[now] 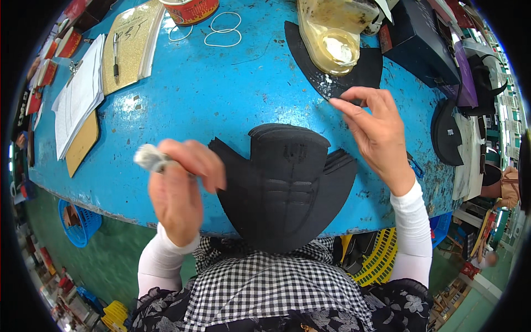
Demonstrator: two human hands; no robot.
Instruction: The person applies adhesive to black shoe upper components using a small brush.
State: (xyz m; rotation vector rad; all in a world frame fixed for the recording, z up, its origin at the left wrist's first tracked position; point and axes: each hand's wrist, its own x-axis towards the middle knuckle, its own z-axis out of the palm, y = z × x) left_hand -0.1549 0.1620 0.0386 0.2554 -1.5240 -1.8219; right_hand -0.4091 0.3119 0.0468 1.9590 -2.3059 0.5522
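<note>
My left hand [180, 180] is raised over the left front of the table, its fingers closed around a small whitish-grey bundle [150, 158]. Blur hides the bundle's exact kind. A stack of flat black shaped pieces [276, 188] lies between my hands, overhanging the table's front edge. To its upper right, my right hand [376, 127] pinches thumb and forefinger together near the edge of another black curved piece [368, 63]; what they hold, if anything, is too small to make out. White specks dot that piece. On it stands a yellowish translucent container [326, 52] with white paste inside.
On the blue table [232, 83] lie white papers [77, 99], a gold notebook [130, 44] with a pen [116, 58], and rubber bands [224, 33] beside a red tub [191, 11]. A dark box [417, 41] and a black piece [445, 133] are at right. Baskets stand below.
</note>
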